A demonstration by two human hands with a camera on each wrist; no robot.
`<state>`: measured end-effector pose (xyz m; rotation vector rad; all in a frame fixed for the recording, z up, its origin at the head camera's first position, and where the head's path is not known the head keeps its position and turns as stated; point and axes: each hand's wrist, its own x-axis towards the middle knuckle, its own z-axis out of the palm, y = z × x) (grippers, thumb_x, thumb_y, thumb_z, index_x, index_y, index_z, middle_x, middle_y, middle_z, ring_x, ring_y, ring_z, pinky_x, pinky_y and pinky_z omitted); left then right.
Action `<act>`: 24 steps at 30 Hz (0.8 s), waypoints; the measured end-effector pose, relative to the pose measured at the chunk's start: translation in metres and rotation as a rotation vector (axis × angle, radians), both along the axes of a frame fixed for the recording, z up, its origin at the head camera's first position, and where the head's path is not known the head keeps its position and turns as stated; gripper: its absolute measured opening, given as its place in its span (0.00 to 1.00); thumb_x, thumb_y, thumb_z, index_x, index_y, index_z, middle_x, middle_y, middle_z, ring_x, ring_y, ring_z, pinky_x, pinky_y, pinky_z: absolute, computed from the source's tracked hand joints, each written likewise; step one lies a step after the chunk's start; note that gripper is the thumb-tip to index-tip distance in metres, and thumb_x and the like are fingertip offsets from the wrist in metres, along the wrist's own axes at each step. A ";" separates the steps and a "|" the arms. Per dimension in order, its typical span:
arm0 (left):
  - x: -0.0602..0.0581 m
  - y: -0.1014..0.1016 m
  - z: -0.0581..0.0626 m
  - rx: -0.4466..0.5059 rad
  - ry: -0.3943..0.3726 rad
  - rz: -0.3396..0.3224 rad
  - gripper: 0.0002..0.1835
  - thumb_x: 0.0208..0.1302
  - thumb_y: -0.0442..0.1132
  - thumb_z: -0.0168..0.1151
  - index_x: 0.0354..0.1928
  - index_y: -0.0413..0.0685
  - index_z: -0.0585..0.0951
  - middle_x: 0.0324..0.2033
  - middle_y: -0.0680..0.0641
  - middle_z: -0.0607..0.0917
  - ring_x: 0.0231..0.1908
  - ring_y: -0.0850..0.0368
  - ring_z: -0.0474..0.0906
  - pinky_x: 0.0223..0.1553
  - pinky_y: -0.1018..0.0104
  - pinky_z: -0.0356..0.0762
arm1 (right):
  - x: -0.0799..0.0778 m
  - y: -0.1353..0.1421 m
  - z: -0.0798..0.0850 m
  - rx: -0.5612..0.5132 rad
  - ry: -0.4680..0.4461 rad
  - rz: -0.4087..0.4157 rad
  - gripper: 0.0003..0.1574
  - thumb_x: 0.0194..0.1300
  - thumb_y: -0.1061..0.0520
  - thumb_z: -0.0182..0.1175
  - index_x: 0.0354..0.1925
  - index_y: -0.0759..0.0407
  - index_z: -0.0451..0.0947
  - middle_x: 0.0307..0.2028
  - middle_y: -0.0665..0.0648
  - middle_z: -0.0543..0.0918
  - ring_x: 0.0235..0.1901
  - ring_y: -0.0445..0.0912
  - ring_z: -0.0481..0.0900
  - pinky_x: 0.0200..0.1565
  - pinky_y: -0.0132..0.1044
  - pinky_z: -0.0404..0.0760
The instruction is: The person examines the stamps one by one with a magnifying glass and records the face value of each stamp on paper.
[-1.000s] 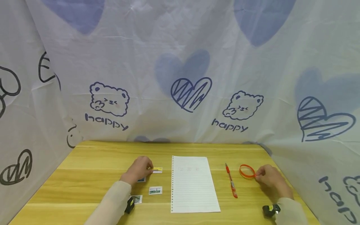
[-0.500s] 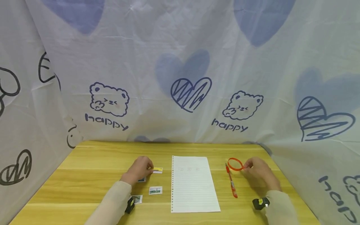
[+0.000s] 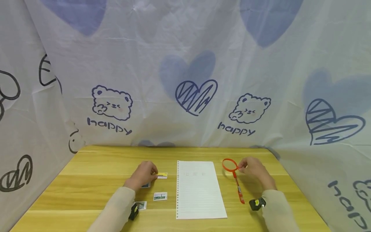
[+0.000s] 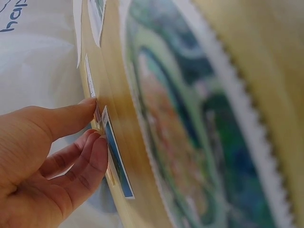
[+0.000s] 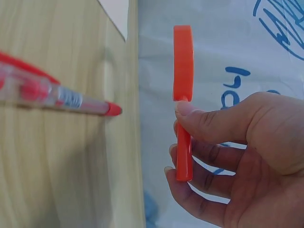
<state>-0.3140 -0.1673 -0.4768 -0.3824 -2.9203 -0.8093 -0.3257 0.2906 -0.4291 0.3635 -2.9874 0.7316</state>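
My right hand [image 3: 256, 169] pinches the handle of a red-orange magnifying glass [image 5: 184, 64], thumb on one side and curled fingers on the other. Its round frame stands in the air above the tip of a red pen [image 3: 239, 188]. At the left, my left hand [image 3: 144, 174] holds the near-left edge of a yellow stamp [image 3: 163, 175] between thumb and fingertips; the stamp looks flat on the table. Right beside those fingers lies a blue stamp [image 4: 118, 156], partly covered by the hand in the head view. A green landscape stamp [image 3: 160, 196] lies closer to me.
Lined, punched paper [image 3: 200, 193] with faint marks near its top lies mid-table. Another stamp [image 4: 185, 118] sits under the left wrist, filling much of that wrist view. Printed cloth [image 3: 185, 129] hangs behind the wooden table [image 3: 95, 180].
The right hand has carried the magnifying glass left and away from me, from right of the pen to over its tip. My left hand has stayed in place on the yellow stamp.
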 end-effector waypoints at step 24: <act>0.002 0.002 0.004 0.008 -0.030 0.003 0.05 0.60 0.30 0.74 0.38 0.40 0.90 0.38 0.43 0.91 0.38 0.51 0.86 0.44 0.53 0.87 | -0.010 -0.056 -0.003 0.067 0.098 0.110 0.04 0.54 0.67 0.69 0.30 0.60 0.84 0.29 0.52 0.86 0.30 0.42 0.77 0.37 0.39 0.79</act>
